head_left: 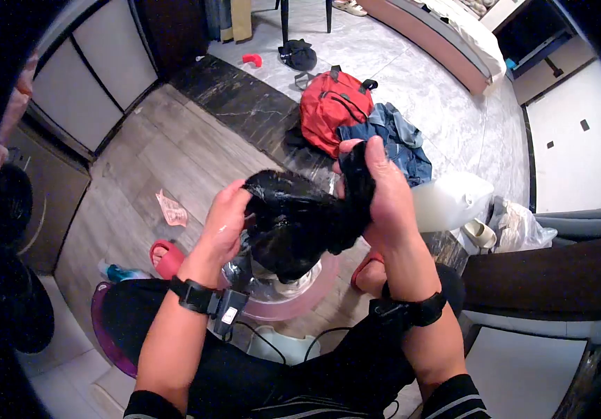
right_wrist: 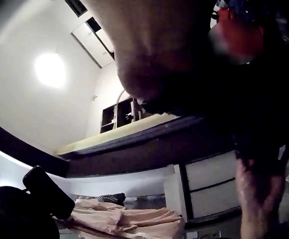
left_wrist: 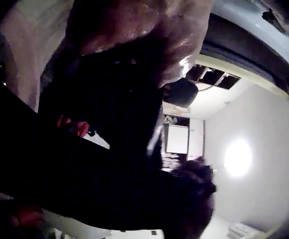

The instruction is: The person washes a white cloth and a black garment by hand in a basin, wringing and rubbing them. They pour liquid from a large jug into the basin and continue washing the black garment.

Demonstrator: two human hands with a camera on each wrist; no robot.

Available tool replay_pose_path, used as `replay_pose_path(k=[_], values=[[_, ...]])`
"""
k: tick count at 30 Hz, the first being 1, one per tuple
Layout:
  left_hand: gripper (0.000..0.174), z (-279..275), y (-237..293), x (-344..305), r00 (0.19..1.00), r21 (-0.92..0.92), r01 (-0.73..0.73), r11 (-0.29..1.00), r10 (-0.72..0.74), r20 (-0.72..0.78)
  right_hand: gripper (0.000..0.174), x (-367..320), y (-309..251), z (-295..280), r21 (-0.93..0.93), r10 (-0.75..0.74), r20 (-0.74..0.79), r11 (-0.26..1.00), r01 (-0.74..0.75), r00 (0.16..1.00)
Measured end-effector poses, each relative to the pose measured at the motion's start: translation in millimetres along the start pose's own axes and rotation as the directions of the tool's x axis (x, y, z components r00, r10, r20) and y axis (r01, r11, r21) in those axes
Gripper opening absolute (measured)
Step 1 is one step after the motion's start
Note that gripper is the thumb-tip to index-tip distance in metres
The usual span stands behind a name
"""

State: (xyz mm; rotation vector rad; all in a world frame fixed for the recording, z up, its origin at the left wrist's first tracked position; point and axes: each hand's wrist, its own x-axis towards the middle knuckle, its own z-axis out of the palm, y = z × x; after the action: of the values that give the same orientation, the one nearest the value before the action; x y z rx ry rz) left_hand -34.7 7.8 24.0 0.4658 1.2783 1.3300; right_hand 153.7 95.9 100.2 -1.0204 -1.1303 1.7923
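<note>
A wet, shiny black cloth is stretched between both hands above a pinkish basin. My left hand grips its left edge, fingers curled into the fabric. My right hand holds the other end, with cloth bunched between thumb and fingers. Dark fabric fills much of the left wrist view below the left hand. In the right wrist view the cloth is very dark beside the right hand, and the left hand shows beyond it. Pale material lies in the basin.
A red bag and blue denim lie on the floor ahead. A white jug stands at the right, near a plastic bag. A blue-green bottle and a pink packet are on the left.
</note>
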Motion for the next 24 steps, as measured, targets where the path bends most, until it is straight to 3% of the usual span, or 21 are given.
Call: replay_pose_path(k=[1,2,3,6,7,8,10,12,14,15,16,17,18,20,23,24], values=[[0.027,2,10,-6,0.998,-0.035,0.052,0.998,-0.053,-0.036,0.040,3,9,-3,-0.031,-0.034,0.016,0.999,0.034,0.999],[0.027,5,14,-11,0.999,-0.110,0.037,0.993,-0.034,0.031,0.039,1,14,4,-0.062,-0.034,-0.029,0.998,0.032,0.999],[0.027,7,16,-15,0.995,-0.186,0.027,0.982,-0.009,0.095,0.043,-1,19,7,-0.221,-0.074,0.005,0.972,0.073,0.997],[0.026,14,20,-21,0.964,-0.345,-0.035,0.938,0.123,0.237,0.070,-8,33,23,-0.553,-0.191,0.213,0.785,0.280,0.958],[0.026,14,21,-23,0.946,-0.387,-0.060,0.920,0.176,0.273,0.081,-15,30,24,-0.661,-0.165,0.322,0.665,0.346,0.932],[0.026,10,21,-23,0.928,-0.396,-0.059,0.916,0.196,0.316,0.066,-15,39,25,-0.649,-0.229,0.306,0.661,0.378,0.924],[0.028,-2,19,-21,0.884,-0.412,-0.056,0.909,0.237,0.402,0.045,-5,39,18,-0.588,-0.058,0.252,0.784,0.200,0.966],[0.032,-2,16,-19,0.907,-0.347,-0.154,0.925,0.272,0.321,0.029,-1,31,16,-0.356,-0.043,0.244,0.925,0.131,0.969],[0.036,-2,11,-14,0.919,-0.277,-0.249,0.928,0.316,0.235,0.028,-6,11,18,-0.059,-0.018,0.255,0.998,0.034,0.967],[0.055,-2,2,-6,0.887,-0.191,-0.297,0.936,0.345,0.308,0.030,-12,-2,21,0.061,0.000,0.295,0.998,-0.019,0.956],[0.062,-5,-7,-6,0.850,0.055,-0.387,0.920,0.333,0.408,0.032,-16,-10,21,0.179,0.012,0.335,0.981,-0.077,0.942],[0.070,0,-12,-12,0.815,0.289,-0.473,0.832,0.289,0.502,0.044,-15,-8,16,0.185,0.019,0.326,0.979,-0.083,0.945],[0.078,8,-15,-18,0.784,0.489,-0.551,0.677,0.219,0.581,0.041,-13,-3,14,0.288,-0.072,0.340,0.957,-0.031,0.938],[0.063,23,-13,-32,0.844,0.507,-0.356,0.785,0.038,0.534,0.038,-7,0,14,0.484,-0.129,0.379,0.872,-0.077,0.916],[0.050,23,-15,-29,0.853,0.541,-0.172,0.823,-0.150,0.500,0.040,6,5,10,0.555,-0.118,0.446,0.814,-0.170,0.887],[0.048,18,-22,-21,0.847,0.558,-0.119,0.821,-0.210,0.489,0.041,9,10,6,0.539,-0.071,0.362,0.830,-0.147,0.929]])
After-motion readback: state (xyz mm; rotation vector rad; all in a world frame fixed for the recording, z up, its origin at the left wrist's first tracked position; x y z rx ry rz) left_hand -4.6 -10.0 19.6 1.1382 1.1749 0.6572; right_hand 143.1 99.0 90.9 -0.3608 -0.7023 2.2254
